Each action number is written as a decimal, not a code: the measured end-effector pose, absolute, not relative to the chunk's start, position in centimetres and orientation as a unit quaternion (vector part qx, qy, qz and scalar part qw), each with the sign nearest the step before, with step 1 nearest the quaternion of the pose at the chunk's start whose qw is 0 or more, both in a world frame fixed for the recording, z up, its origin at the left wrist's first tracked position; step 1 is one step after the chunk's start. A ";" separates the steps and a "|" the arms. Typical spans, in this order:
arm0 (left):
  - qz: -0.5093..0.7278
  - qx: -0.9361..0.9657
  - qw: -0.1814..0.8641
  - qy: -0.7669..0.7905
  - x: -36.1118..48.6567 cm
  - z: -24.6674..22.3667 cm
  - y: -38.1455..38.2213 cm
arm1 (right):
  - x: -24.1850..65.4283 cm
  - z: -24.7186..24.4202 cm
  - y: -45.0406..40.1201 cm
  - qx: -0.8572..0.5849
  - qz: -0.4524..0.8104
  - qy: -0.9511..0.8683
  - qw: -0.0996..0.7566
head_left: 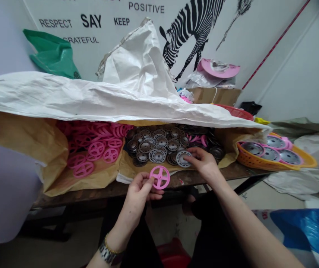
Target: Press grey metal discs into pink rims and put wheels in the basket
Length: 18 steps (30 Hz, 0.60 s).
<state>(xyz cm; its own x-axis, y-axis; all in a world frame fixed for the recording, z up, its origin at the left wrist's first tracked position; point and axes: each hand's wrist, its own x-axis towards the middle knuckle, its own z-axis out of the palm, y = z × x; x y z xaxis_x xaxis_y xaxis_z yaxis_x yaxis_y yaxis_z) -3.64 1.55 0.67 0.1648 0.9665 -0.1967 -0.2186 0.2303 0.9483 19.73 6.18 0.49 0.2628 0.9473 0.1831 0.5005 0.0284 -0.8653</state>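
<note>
My left hand point(144, 188) pinches a pink spoked plastic wheel point(163, 174) by its left edge, in front of the bench. To its right, my right hand point(202, 160) grips a grey slotted disc point(183, 159) by its right side, at the front of the grey pile. The wheel and the disc are apart. Behind them lies a heap of grey discs point(161, 141) in an open paper-lined sack. A second sack, on the left, holds a heap of pink spoked wheels point(96, 149).
An orange basket point(277, 166) at the right holds several pink-rimmed discs. The white sack edge point(120, 102) stretches behind the heaps. A cardboard box point(218, 95) and a red basket point(236, 111) stand farther back. The brown bench edge point(72, 199) runs below the sacks.
</note>
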 end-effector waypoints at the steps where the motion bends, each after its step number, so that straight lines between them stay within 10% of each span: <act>1: 0.460 0.415 0.643 0.450 -3.6 0.6 1.6 | 19.7 0.6 5.5 -0.633 0.293 -0.531 0.482; 6: 0.443 0.473 0.615 0.450 -3.2 0.1 1.4 | 18.8 1.2 1.0 -0.502 0.540 -0.327 0.591; 13: 0.348 0.851 0.192 0.344 -3.3 -0.7 0.9 | 18.2 0.6 -2.7 -0.428 0.668 -0.183 0.581; 18: 0.296 0.910 0.093 0.275 -3.1 -0.9 0.6 | 17.3 -0.1 -3.7 -0.424 0.694 -0.183 0.552</act>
